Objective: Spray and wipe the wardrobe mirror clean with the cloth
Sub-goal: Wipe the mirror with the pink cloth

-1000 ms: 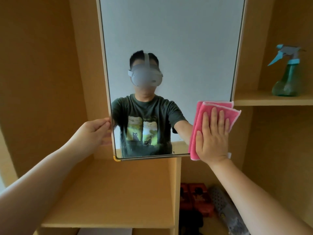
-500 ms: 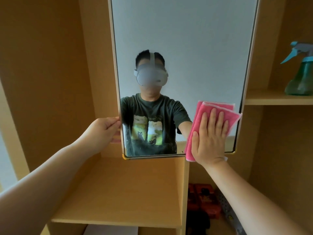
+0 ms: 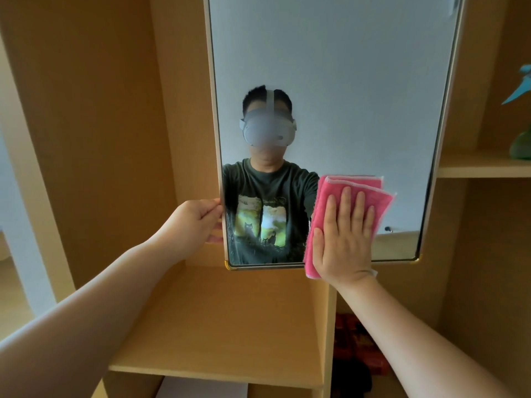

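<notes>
The mirror (image 3: 330,81) stands upright in front of the wardrobe, with its bottom edge above the back of a shelf (image 3: 224,326). The left hand (image 3: 192,222) grips the mirror's left edge, just above its bottom left corner. The cloth (image 3: 370,193) lies flat against the lower glass, right of the middle, and its lower end reaches past the mirror's bottom edge. The right hand (image 3: 344,239) lies spread on the cloth, fingers pointing up. Right of the mirror, a higher shelf (image 3: 474,166) carries the spray bottle (image 3: 521,145) at its right end. Boxes (image 3: 362,349) sit in the compartment below, right of the divider.
</notes>
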Demonstrator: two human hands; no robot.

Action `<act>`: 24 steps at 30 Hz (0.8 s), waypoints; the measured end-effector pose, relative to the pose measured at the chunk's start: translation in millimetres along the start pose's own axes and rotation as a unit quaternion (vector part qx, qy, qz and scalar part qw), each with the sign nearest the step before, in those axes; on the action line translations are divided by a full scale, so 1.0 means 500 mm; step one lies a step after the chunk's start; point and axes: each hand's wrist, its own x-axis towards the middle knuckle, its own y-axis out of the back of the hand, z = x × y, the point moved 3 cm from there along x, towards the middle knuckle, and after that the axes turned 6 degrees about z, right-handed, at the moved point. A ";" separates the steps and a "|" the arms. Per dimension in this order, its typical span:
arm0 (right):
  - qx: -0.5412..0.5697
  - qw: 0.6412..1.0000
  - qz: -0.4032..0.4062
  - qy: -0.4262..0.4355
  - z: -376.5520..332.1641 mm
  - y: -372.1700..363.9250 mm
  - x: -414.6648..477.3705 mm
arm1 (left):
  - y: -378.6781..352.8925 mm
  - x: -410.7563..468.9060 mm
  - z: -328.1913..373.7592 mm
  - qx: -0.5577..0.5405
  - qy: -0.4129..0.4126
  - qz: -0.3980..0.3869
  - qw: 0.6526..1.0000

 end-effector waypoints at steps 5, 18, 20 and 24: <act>0.005 1.000 -0.001 0.014 -0.034 -0.004 0.001 | 0.000 0.000 0.002 0.000 0.007 0.003 1.000; 0.011 0.999 0.004 0.043 -0.128 -0.026 0.000 | 0.000 0.003 -0.003 -0.015 0.010 -0.011 1.000; 0.011 0.999 0.006 0.047 -0.146 -0.029 0.000 | 0.000 0.004 -0.003 -0.018 0.011 -0.013 1.000; 0.013 0.999 0.009 0.051 -0.175 -0.030 0.001 | 0.000 0.005 -0.005 -0.027 0.010 -0.020 0.999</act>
